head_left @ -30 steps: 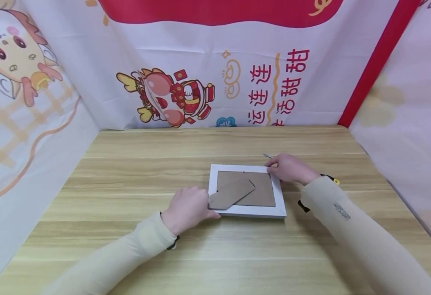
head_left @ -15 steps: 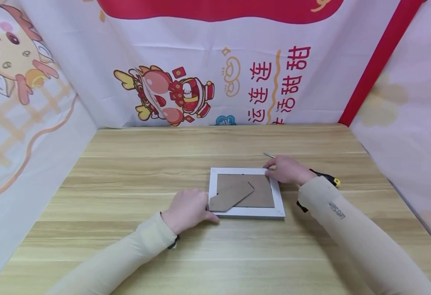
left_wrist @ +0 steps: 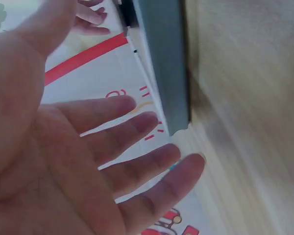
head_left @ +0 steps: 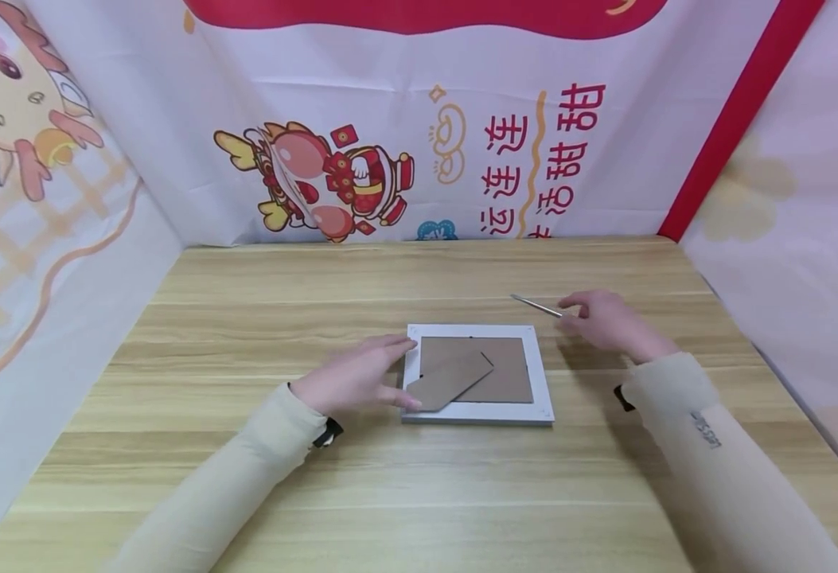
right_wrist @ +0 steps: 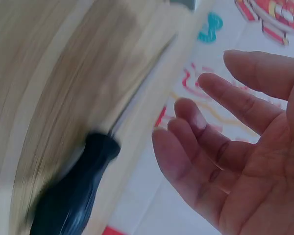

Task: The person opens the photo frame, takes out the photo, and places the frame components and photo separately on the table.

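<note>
A white picture frame [head_left: 539, 378] lies face down on the table, its brown backing board [head_left: 513, 374] showing with a slanted easel leg [head_left: 447, 383] on top. At the frame's left side my left hand [head_left: 354, 374] is spread, fingertips right at the edge. The left wrist view shows those fingers straight, beside the grey side of the frame [left_wrist: 166, 63], holding nothing. Right of the frame, my right hand [head_left: 608, 322] hovers over a screwdriver [head_left: 539, 306]. Its fingers are loosely bent and apart from the black handle [right_wrist: 76, 186] in the right wrist view.
The wood-grain table [head_left: 304, 302] extends on all sides of the frame. Behind it hangs a printed cloth [head_left: 361, 72] with a cartoon figure and red characters. More cloth [head_left: 791, 191] walls off the left and right sides.
My right hand has left the frame's top right corner and moved right, over the screwdriver. The left hand has loosened from the frame's left edge and spread its fingers.
</note>
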Available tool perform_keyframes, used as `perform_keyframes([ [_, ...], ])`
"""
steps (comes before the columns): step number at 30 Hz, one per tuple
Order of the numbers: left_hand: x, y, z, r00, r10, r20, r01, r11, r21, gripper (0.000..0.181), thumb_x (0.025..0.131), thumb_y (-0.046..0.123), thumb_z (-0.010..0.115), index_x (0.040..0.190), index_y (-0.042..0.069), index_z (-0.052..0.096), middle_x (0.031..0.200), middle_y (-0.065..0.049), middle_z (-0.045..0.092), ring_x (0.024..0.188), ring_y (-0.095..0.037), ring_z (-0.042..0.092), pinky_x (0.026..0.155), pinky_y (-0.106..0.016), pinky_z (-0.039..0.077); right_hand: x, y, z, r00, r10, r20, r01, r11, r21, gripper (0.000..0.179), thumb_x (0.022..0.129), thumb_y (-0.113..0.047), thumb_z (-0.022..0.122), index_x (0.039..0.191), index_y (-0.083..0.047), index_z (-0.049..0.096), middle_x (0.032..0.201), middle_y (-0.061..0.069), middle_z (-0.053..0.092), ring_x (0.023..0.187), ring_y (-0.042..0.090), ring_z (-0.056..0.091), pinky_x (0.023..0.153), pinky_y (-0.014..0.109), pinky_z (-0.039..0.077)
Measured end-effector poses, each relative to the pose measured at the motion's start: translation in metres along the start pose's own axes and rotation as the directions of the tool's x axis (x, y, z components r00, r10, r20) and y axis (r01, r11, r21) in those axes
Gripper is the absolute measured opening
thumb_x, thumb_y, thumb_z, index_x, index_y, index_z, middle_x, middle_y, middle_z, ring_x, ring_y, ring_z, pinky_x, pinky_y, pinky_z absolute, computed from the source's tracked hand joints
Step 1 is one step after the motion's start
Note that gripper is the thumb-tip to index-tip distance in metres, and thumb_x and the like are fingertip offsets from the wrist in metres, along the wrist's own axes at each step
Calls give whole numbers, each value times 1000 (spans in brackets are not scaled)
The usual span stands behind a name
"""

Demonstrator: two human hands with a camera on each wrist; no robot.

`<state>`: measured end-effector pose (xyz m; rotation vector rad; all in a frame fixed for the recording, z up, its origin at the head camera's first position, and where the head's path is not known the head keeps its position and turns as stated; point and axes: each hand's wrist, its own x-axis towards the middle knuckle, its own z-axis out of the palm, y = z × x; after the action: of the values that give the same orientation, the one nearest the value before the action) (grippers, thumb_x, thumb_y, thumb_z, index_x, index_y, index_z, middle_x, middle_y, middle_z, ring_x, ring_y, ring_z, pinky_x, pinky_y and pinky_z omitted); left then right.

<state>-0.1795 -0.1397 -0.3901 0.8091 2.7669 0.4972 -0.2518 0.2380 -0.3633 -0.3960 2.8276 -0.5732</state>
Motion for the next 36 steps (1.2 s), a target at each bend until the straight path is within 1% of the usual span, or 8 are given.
perform_keyframes([
  [3, 3, -1, 6, 999, 15, 33, -16, 1000, 22, 109, 75, 65, 74, 153, 0, 33, 159, -18, 28, 144, -33, 29, 115, -43, 26, -7, 14, -6, 1000, -4, -30, 3, 999, -44, 41, 98, -19, 60, 132, 4, 58, 97, 22, 61, 85, 33, 56, 73, 48, 48],
  [6, 5, 0, 10, 998, 29, 48, -31, 999, 34, 110, 76, 64, 74, 152, -3, 31, 160, -22, 21, 146, -38, 22, 116, -44, 22, -14, 27, -9, 997, -14, -71, 7, 994, -110, 44, 96, -19, 62, 131, 6, 58, 111, 31, 59, 100, 42, 53, 85, 57, 44],
  [12, 5, 4, 13, 997, 23, 67, -25, 999, 35, 109, 78, 59, 77, 151, -7, 30, 160, -25, 15, 146, -39, 18, 117, -45, 21, -24, 45, -6, 996, -19, -92, 0, 979, -205, 48, 90, -20, 69, 128, 9, 59, 111, 33, 63, 107, 49, 51, 94, 61, 39],
  [17, 4, 5, 13, 998, 18, 67, -20, 999, 32, 108, 77, 58, 78, 151, -7, 31, 160, -25, 15, 146, -35, 22, 115, -43, 26, -30, 54, 1, 998, 1, -58, -14, 975, -223, 51, 87, -20, 76, 126, 9, 60, 116, 32, 63, 111, 53, 50, 97, 64, 37],
  [21, 4, 5, 13, 997, 24, 69, -26, 999, 33, 108, 78, 58, 77, 151, -7, 30, 160, -26, 15, 144, -34, 27, 112, -43, 32, -33, 58, 6, 998, 49, -34, -55, 978, -203, 45, 88, -18, 75, 124, 6, 63, 119, 32, 61, 111, 53, 52, 94, 65, 40],
  [26, 5, 4, 14, 997, 13, 81, -15, 999, 29, 109, 79, 59, 76, 152, -6, 28, 160, -25, 13, 143, -33, 30, 110, -42, 35, -34, 61, 10, 995, 94, -18, -96, 981, -169, 31, 89, -14, 73, 115, 2, 67, 96, 21, 67, 87, 37, 59, 77, 57, 47],
  [30, 5, 4, 15, 996, 9, 90, -12, 1000, 24, 109, 79, 60, 75, 153, -4, 27, 161, -23, 12, 143, -33, 30, 109, -42, 37, -36, 60, 9, 997, 66, -28, -69, 989, -134, 21, 88, -12, 70, 104, 1, 68, 82, 11, 64, 75, 29, 56, 70, 49, 46],
  [36, 4, 4, 13, 995, -3, 103, 1, 1000, 23, 109, 80, 62, 72, 154, -2, 25, 162, -20, 9, 144, -30, 28, 108, -42, 39, -46, 42, -11, 998, -29, -63, 26, 999, -45, 22, 94, -9, 62, 110, 5, 60, 90, 16, 65, 75, 27, 56, 67, 43, 46],
])
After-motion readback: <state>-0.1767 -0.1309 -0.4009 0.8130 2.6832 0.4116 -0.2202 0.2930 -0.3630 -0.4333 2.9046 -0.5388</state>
